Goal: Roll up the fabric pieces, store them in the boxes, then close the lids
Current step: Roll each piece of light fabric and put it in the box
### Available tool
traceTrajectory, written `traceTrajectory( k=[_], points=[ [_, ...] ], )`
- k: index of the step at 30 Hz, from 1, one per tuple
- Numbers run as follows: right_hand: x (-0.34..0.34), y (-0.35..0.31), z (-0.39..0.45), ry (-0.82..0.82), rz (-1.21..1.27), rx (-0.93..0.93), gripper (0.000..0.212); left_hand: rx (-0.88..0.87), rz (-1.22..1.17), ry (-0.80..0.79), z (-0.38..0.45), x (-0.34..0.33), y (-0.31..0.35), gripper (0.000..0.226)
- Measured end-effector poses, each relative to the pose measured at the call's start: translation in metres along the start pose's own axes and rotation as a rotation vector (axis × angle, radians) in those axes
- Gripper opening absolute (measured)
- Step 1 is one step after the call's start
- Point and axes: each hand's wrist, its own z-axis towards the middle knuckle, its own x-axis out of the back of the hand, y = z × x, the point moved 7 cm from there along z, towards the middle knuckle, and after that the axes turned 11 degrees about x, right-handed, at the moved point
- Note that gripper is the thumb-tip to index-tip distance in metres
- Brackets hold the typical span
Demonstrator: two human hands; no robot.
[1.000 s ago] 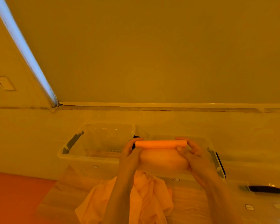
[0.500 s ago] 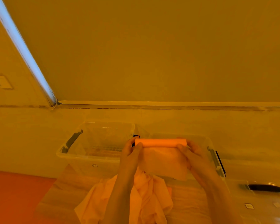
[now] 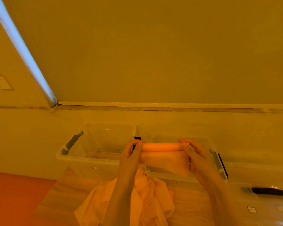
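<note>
Rolling a cloth (image 3: 162,146) in midair, my left hand (image 3: 131,154) and right hand (image 3: 195,154) pinch its ends above a clear box (image 3: 216,159); I should keep tension even so the hanging flap winds tight.

On my pale wood counter (image 3: 69,198) sit two clear lidless boxes (image 3: 95,162) (image 3: 216,160) side by side, a loose fabric heap (image 3: 147,201) and a clear lid (image 3: 258,201).

A half-rolled orange cloth (image 3: 163,154) hangs above two clear, lidless boxes (image 3: 103,144) (side by side). More cloth (image 3: 147,196) lies crumpled nearer.
</note>
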Motion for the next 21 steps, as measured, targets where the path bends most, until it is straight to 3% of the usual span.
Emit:
traceTrajectory(
  k=[5,13,21],
  points=[
    [0.005,0.003,0.003,0.028,-0.071,0.01,0.021,-0.016,0.043,-0.016,0.004,-0.002,0.0,0.018],
    [0.0,0.001,0.002,-0.038,0.072,-0.016,0.034,0.014,0.03,-0.037,0.009,-0.003,-0.006,0.019],
    [0.002,-0.002,0.001,0.03,0.079,-0.034,0.011,0.112,-0.058,-0.016,0.013,-0.004,-0.013,0.026]
  ],
)
